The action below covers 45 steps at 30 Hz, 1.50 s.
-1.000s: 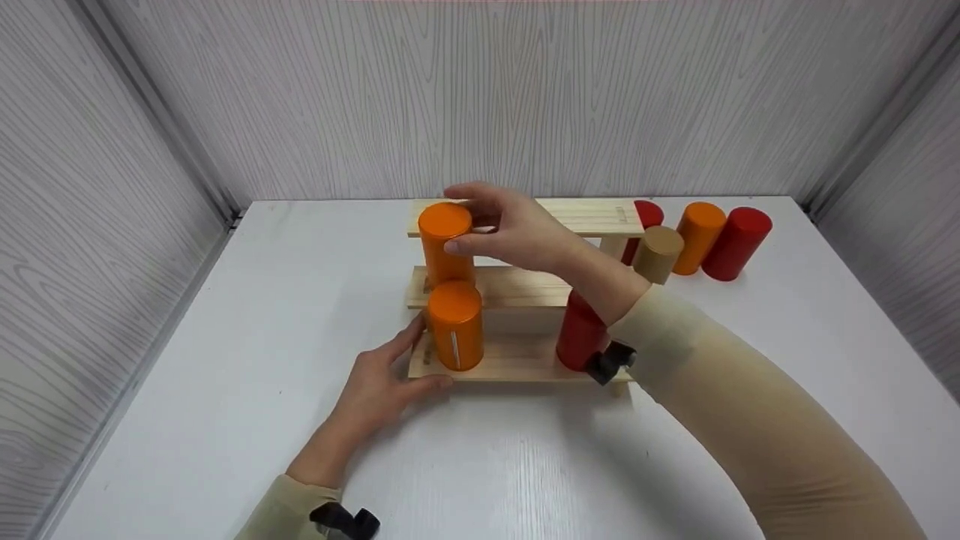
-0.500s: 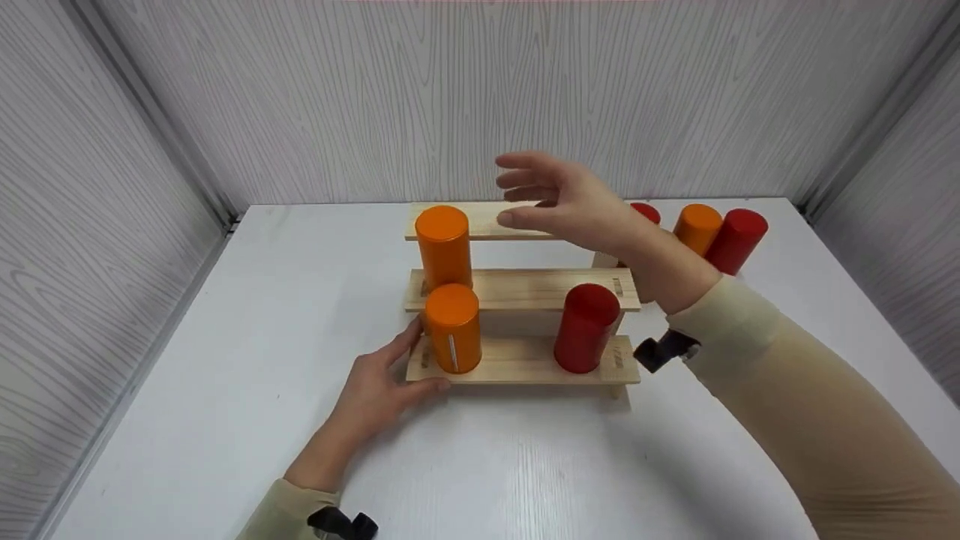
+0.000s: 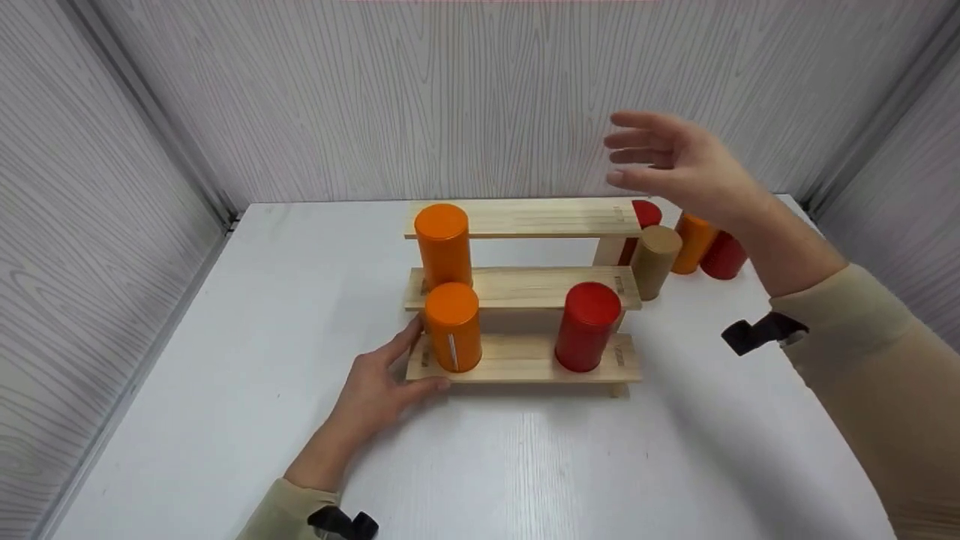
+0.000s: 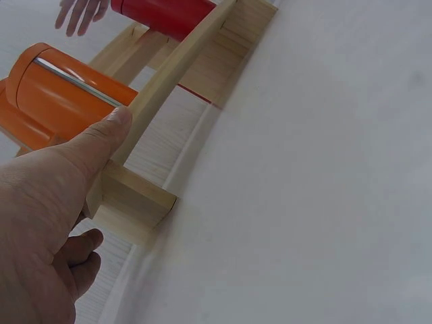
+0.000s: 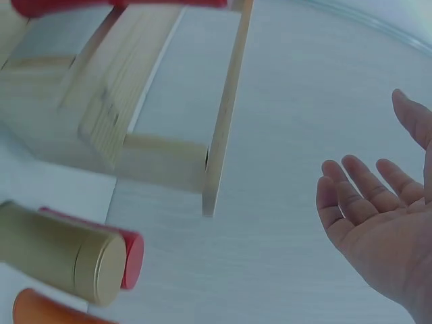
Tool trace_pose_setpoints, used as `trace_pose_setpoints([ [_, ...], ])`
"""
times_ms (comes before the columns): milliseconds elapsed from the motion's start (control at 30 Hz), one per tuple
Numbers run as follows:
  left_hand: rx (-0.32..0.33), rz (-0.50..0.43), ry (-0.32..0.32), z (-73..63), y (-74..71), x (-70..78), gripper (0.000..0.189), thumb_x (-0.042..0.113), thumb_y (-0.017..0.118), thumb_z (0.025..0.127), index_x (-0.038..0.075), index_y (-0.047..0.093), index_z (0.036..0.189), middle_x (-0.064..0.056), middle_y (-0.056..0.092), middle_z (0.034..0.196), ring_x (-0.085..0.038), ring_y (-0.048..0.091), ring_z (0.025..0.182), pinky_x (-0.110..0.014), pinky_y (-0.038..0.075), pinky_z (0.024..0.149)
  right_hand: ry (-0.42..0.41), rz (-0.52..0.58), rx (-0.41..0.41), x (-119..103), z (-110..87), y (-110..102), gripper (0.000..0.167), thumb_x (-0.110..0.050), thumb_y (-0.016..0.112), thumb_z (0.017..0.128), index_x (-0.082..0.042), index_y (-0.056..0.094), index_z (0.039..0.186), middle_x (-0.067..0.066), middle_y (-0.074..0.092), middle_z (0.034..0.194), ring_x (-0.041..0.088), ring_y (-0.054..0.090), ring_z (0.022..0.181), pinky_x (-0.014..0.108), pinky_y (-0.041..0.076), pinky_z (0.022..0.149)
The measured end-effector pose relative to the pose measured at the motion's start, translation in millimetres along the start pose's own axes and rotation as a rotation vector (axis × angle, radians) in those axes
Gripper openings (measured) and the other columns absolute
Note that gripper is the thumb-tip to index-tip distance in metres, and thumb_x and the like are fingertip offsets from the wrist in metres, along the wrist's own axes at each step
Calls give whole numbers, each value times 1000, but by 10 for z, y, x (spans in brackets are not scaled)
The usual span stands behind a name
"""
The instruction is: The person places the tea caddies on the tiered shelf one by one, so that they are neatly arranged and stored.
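Note:
A three-tier wooden stand (image 3: 517, 360) rests on the white table. My left hand (image 3: 379, 390) grips the left end of its lowest tier, thumb on the front edge (image 4: 111, 131) and the other fingers partly hidden behind. Beside that thumb an orange canister (image 3: 454, 330) with a silvery strip stands upright; another orange canister (image 3: 444, 244) is on the middle tier behind it. At the right end of the lowest tier stands a red canister (image 3: 587, 328). My right hand (image 3: 690, 165) is in the air with fingers spread, holding nothing, as the right wrist view also shows.
Right of the stand are a gold canister (image 3: 656, 259), an orange canister (image 3: 691, 246), a red canister (image 3: 724, 256) and a partly hidden red canister (image 3: 646, 215). A patterned wall (image 3: 375, 97) rises behind the table.
My right hand has released the orange canister at the middle tier, then moved up and right, away from the stand. The left hand has kept its place.

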<state>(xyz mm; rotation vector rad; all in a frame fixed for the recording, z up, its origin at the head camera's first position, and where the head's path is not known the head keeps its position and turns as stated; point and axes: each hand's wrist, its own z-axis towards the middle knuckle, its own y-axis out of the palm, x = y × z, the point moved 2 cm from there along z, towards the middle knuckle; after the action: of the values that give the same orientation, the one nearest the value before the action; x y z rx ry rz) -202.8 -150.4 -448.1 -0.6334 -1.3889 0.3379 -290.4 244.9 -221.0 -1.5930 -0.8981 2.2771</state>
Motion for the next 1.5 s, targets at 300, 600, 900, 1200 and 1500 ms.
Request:
trace_pose_setpoints([
  [300, -4, -7, -13, -19, 11, 9, 109, 67, 87, 77, 31, 35, 166, 8, 44, 163, -23, 37, 154, -50, 31, 126, 89, -54, 78, 331, -193, -446, 67, -30, 73, 103, -24, 43, 163, 8, 54, 158, 29, 53, 142, 35, 49, 114],
  [600, -7, -3, -19, -30, 31, 27, 106, 64, 88, 78, 34, 35, 166, 9, 45, 162, -23, 39, 153, -51, 32, 126, 180, -89, 157, 756, -383, -778, 68, -33, 70, 104, -24, 41, 165, 8, 54, 158, 20, 57, 138, 11, 50, 98],
  [900, -7, 0, -2, -43, 14, 37, 106, 64, 87, 79, 33, 35, 166, 7, 45, 162, -22, 39, 153, -50, 32, 126, 328, -15, 197, 1123, -547, -989, 71, -41, 71, 103, -30, 38, 166, 1, 48, 163, 20, 48, 144, 51, 27, 128],
  [1200, 10, 30, 6, -28, 28, 9, 108, 63, 88, 77, 31, 36, 166, 1, 48, 161, -27, 41, 152, -52, 33, 125, 438, -20, 224, 1528, -679, -1113, 77, -47, 69, 102, -31, 33, 168, 2, 40, 168, 26, 39, 152, 60, 23, 128],
  [1500, 6, 24, -3, -27, 25, 19, 107, 66, 87, 77, 34, 36, 166, 4, 47, 161, -25, 41, 152, -52, 34, 125, 485, -52, 205, 1872, -735, -1163, 82, -51, 67, 102, -29, 27, 170, 8, 30, 173, 36, 32, 156, 64, 27, 125],
])
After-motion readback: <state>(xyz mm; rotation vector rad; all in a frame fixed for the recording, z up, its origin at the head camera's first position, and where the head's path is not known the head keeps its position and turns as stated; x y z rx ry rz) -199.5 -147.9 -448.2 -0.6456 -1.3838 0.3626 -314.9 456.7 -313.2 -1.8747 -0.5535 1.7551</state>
